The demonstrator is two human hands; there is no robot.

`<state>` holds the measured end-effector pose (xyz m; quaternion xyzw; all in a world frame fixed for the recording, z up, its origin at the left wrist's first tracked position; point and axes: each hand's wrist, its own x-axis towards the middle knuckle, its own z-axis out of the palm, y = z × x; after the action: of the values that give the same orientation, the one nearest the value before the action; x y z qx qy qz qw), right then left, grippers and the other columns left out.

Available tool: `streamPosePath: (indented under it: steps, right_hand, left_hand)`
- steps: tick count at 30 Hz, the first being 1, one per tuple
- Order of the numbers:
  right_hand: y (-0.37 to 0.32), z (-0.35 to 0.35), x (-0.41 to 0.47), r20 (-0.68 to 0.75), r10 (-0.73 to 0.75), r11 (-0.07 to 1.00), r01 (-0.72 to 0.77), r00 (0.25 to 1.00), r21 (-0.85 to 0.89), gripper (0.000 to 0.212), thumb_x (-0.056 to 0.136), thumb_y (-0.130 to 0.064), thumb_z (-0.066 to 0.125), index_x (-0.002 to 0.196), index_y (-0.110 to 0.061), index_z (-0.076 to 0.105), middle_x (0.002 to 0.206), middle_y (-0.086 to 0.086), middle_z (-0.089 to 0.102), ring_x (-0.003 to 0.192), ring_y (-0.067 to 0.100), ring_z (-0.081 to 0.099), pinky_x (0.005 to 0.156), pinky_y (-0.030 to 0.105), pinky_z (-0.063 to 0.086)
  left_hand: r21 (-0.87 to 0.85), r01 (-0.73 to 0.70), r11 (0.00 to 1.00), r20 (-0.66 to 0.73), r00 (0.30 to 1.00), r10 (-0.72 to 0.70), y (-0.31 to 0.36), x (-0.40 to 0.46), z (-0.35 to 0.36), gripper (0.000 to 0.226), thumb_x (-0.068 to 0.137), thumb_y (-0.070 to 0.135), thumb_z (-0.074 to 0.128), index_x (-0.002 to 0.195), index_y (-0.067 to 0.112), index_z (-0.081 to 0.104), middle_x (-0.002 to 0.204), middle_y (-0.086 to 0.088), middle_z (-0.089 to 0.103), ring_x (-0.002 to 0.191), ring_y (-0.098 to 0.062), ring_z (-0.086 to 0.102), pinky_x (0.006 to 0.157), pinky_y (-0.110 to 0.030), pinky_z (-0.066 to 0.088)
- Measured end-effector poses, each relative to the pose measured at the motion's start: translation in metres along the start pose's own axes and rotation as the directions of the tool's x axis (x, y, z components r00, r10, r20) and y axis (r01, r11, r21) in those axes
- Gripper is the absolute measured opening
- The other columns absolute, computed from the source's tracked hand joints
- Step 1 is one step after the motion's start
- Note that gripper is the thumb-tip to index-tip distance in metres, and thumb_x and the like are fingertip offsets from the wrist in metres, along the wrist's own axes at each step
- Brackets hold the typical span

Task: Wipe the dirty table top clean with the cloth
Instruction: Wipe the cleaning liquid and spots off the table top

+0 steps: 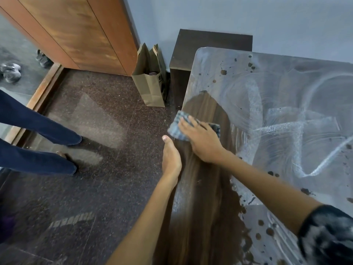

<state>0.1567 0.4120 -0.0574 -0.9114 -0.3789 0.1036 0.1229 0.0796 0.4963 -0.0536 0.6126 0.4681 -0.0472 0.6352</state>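
The floor [86,131], dark speckled stone, takes up the left half of the view, and the counter [286,88] takes up the right. Most of the counter top lies under a pale, smeared film with swirl marks and scattered brown spots. Only one long strip [202,188] along the left edge shows clean dark wood grain, running from the near end up to about the middle of the edge. By that showing the task is early: roughly the left margin is done, and the wide filmy area to the right and the far corner are left to wipe.

Beyond the counter stand a dark cabinet [191,54] against the wall and a brown paper bag [150,81] on the floor beside it. A second person's legs [38,131] in dark trousers stand at the far left.

The right hand [200,138] lies flat with its fingers spread, pressing the cloth [177,129] down at the counter's left edge, at the upper end of the cleaned strip. The cloth, blue-grey and checked, overhangs the edge a little. The left hand [171,157] rests along the counter's edge just beside the cloth, fingers together, holding nothing.
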Motion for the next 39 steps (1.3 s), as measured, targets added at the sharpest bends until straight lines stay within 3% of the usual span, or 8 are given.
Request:
streamPosePath:
  steps: [4,11,18,25,28,34,36,39]
  right_hand:
    - [0.025,-0.007,-0.035,0.039,-0.028,0.998,0.030,0.999,-0.053,0.070,0.089,-0.004,0.041,0.149,-0.026,0.011,0.157,-0.010,0.008,0.145,0.012,0.002,0.115,0.032,0.008]
    - [0.058,-0.021,0.071,-0.106,0.371,0.928,-0.373,0.923,0.001,0.067,0.089,-0.004,0.045,0.147,-0.016,0.016,0.157,0.003,0.012,0.145,0.025,0.007,0.116,0.041,0.013]
    - [0.029,-0.006,-0.001,0.001,-0.059,0.997,0.059,0.998,-0.040,0.065,0.092,-0.006,0.038,0.149,-0.022,0.011,0.157,-0.005,0.011,0.145,0.013,0.005,0.116,0.032,0.008]
    - [0.097,-0.034,0.080,-0.126,0.358,0.932,-0.362,0.925,-0.014,0.065,0.090,-0.007,0.046,0.147,-0.017,0.016,0.157,0.002,0.012,0.145,0.024,0.009,0.116,0.042,0.018]
    - [0.079,-0.032,0.108,-0.161,0.319,0.947,-0.322,0.934,0.008,0.063,0.088,-0.003,0.045,0.146,-0.014,0.022,0.155,0.006,0.019,0.144,0.025,0.013,0.115,0.041,0.017]
    - [0.065,-0.019,0.036,-0.033,-0.037,0.998,0.035,0.999,-0.054,0.060,0.095,-0.009,0.040,0.148,-0.020,0.014,0.156,-0.002,0.016,0.145,0.014,0.008,0.116,0.032,0.009]
    - [0.081,-0.026,0.032,-0.055,0.010,0.997,-0.014,0.998,-0.072,0.064,0.093,-0.008,0.043,0.148,-0.023,0.014,0.156,-0.004,0.015,0.144,0.014,0.010,0.116,0.033,0.012]
    - [0.106,-0.039,0.072,-0.122,0.273,0.961,-0.277,0.954,-0.020,0.066,0.091,-0.007,0.049,0.148,-0.021,0.017,0.156,0.003,0.016,0.142,0.026,0.021,0.113,0.041,0.023]
  left_hand:
    - [-0.011,-0.007,1.000,0.018,1.000,0.007,0.013,0.005,0.001,0.091,0.078,0.077,0.004,0.134,0.019,0.046,0.136,-0.005,0.051,0.126,-0.024,0.046,0.110,-0.045,0.031]
    - [0.036,-0.002,0.999,0.066,0.998,-0.001,0.029,0.016,0.009,0.079,0.087,0.068,0.006,0.138,0.018,0.040,0.142,-0.004,0.044,0.131,-0.023,0.039,0.112,-0.045,0.026]
    - [0.080,-0.124,0.989,0.074,0.990,0.118,0.040,0.028,0.019,0.069,0.093,0.057,0.005,0.138,0.019,0.041,0.143,-0.006,0.042,0.132,-0.022,0.038,0.109,-0.036,0.025]
    - [0.149,-0.142,0.979,0.081,0.988,0.131,0.056,0.040,0.030,0.068,0.093,0.057,0.004,0.140,0.020,0.037,0.145,-0.002,0.039,0.134,-0.022,0.034,0.108,-0.037,0.024]
    - [0.135,-0.180,0.974,0.074,0.982,0.171,0.067,0.042,0.038,0.065,0.095,0.054,0.005,0.142,0.019,0.032,0.147,-0.003,0.036,0.135,-0.022,0.031,0.107,-0.037,0.023]
    - [0.114,-0.290,0.950,0.072,0.956,0.283,0.067,0.046,0.044,0.062,0.097,0.049,0.007,0.138,0.016,0.039,0.144,-0.005,0.041,0.132,-0.018,0.036,0.099,-0.025,0.024]
    - [0.122,-0.287,0.950,0.084,0.957,0.278,0.065,0.047,0.043,0.062,0.097,0.050,0.008,0.141,0.015,0.034,0.147,-0.003,0.036,0.136,-0.017,0.030,0.106,-0.028,0.022]
    - [0.145,-0.278,0.950,0.105,0.959,0.265,0.064,0.049,0.043,0.062,0.096,0.051,0.008,0.143,0.017,0.030,0.149,-0.001,0.032,0.138,-0.018,0.026,0.111,-0.034,0.018]
